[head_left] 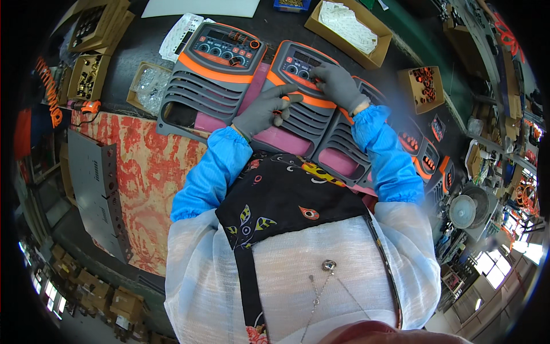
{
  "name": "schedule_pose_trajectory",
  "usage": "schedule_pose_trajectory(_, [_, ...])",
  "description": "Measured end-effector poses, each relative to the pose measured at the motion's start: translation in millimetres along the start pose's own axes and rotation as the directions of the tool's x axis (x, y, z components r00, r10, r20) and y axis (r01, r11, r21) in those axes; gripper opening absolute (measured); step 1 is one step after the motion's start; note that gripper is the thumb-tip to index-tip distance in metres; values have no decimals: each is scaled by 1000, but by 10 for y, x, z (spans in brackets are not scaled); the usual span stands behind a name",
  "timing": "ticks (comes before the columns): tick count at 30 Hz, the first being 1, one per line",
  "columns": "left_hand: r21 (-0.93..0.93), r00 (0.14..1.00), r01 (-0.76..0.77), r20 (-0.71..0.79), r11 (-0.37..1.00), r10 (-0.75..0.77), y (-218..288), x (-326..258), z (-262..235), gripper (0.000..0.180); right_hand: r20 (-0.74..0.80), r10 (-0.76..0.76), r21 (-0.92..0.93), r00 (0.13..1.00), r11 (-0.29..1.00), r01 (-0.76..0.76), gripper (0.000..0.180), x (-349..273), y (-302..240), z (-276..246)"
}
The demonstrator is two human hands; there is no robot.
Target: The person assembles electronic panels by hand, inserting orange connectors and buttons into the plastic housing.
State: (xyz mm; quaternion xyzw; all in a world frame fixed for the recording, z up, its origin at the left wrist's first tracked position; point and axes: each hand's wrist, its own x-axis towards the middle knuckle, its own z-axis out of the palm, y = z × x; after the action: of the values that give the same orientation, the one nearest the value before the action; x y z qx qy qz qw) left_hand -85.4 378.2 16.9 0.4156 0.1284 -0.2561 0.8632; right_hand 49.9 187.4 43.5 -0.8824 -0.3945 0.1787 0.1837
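Two grey and orange front panels with louvred vents lie side by side on a pink mat (pixel 286 139). My right hand (pixel 337 85), in a grey glove, presses on the dial area of the middle panel (pixel 298 97). My left hand (pixel 264 112), also gloved, rests on that panel's vent ribs and pinches a small orange part between its fingertips. The left panel (pixel 213 71) lies untouched, its knobs fitted. Blue sleeve covers wrap both forearms.
More panels (pixel 427 157) are lined up to the right. Cardboard boxes hold orange rings (pixel 427 86), white parts (pixel 349 26) and black parts (pixel 86 77). A bag of small clear parts (pixel 150 86) lies at the left. A grey metal chassis (pixel 94 189) rests on red-patterned cloth. A fan (pixel 465 209) stands at the right.
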Motion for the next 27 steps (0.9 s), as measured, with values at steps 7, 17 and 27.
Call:
schedule_pose_trajectory(7, [-38, 998, -1, 61, 999, 3, -39, 5, -68, 52, 16, -34, 16, 999, 999, 34, 14, 26, 40, 39])
schedule_pose_trajectory(17, [55, 996, 85, 10, 995, -86, -63, 39, -80, 47, -45, -138, -204, 989, 971, 126, 11, 63, 92, 227])
schedule_pose_trajectory(27, [321, 970, -92, -186, 943, 158, -163, -37, 205, 41, -303, -3, -104, 953, 994, -30, 28, -205, -392, 118])
